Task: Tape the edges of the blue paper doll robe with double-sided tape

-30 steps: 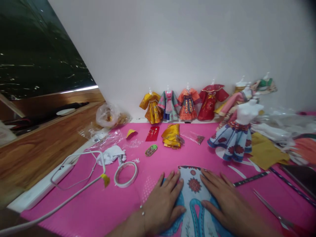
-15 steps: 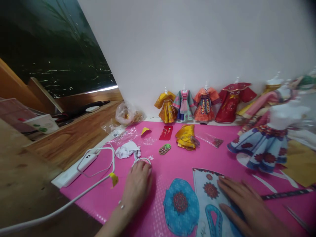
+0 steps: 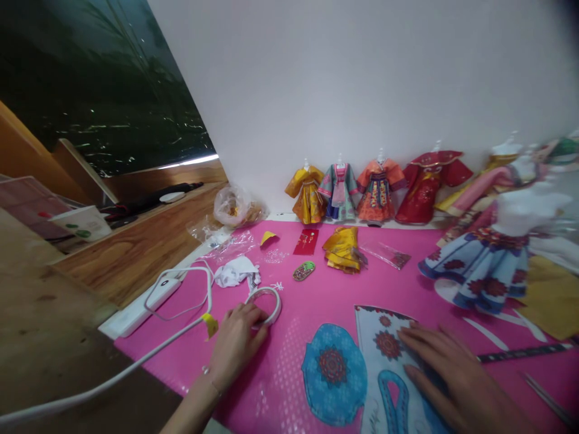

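Against a plain pale wall (image 3: 325, 84), doll-size dress forms in robes (image 3: 341, 193) line the back of a bright pink mat (image 3: 289, 386), with a white bust in a floral pleated skirt (image 3: 482, 268) nearer on the right. Toward the left of the mat lies a narrow roll of white tape (image 3: 277, 308), just beside a crumpled white cloth (image 3: 235, 271). Bent fingers of the left hand (image 3: 242, 334) lie over the near edge of this ring, touching it as far as can be seen; whether they pinch it, I cannot tell. Near the mat's front edge, the right hand (image 3: 452, 371) rests on a pale blue printed panel (image 3: 368, 337), its fingers stretched out and slightly spread, gripping nothing, while a rounded teal piece (image 3: 337, 380) with a red medallion lies along the panel's left side. As a judgement, the roll should be light and fairly stiff, holding its circle if pinched across the rim, thumb outside and fingertips through the hole, which spares the tape's face. By its look the panel is thin, limp cloth that could slide or wrinkle on the smooth mat; a flat palm suits it for steadying, and lifting would go best by two corners, clear of the teal loop motif (image 3: 384, 392).
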`<state>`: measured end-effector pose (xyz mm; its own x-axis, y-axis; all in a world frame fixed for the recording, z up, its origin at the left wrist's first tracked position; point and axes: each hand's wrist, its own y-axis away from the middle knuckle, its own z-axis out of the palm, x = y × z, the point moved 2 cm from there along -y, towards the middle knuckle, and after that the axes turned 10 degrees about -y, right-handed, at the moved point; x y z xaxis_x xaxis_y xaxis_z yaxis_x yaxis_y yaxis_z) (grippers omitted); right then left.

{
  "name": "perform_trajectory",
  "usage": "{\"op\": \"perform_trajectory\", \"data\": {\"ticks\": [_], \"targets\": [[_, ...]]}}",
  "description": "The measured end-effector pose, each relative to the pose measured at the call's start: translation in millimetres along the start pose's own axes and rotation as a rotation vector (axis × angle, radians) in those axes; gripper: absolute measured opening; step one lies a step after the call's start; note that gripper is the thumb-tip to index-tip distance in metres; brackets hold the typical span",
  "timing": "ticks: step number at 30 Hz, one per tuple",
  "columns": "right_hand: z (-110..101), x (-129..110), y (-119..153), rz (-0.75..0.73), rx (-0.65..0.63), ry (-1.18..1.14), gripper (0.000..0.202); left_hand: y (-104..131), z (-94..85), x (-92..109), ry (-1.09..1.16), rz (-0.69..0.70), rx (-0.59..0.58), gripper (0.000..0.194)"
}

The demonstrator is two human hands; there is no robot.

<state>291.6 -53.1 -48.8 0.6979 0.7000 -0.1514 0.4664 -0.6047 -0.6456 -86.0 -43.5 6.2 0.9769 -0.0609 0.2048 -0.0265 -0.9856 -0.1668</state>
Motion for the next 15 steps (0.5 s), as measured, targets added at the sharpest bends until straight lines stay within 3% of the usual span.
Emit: {"op": "perform_trajectory", "data": {"ticks": [4, 7, 10, 12, 15], "targets": [[1, 4, 7, 0.065, 0.001, -0.037, 0.039, 6, -10.5, 12, 0.237, -0.023, -0.008, 0.018], [-3, 9, 8, 0.14, 0.025, -0.074, 0.037, 18, -18.9, 33, 0.434, -0.074, -0.014, 0.023], [-11, 8, 3, 0.145, 0.054, -0.112, 0.031, 33, -15.5, 58, 0.649, -0.122, -0.061, 0.027], [-15, 5, -3, 0.135, 0.065, -0.14, 0.026, 41, -5.7, 74, 1.118, -0.205, -0.122, 0.023], [-20, -2, -10, 0.116, 0.072, -0.179, 0.022, 53, 8.9, 95, 1.487, -0.223, -0.239, 0.026]]}}
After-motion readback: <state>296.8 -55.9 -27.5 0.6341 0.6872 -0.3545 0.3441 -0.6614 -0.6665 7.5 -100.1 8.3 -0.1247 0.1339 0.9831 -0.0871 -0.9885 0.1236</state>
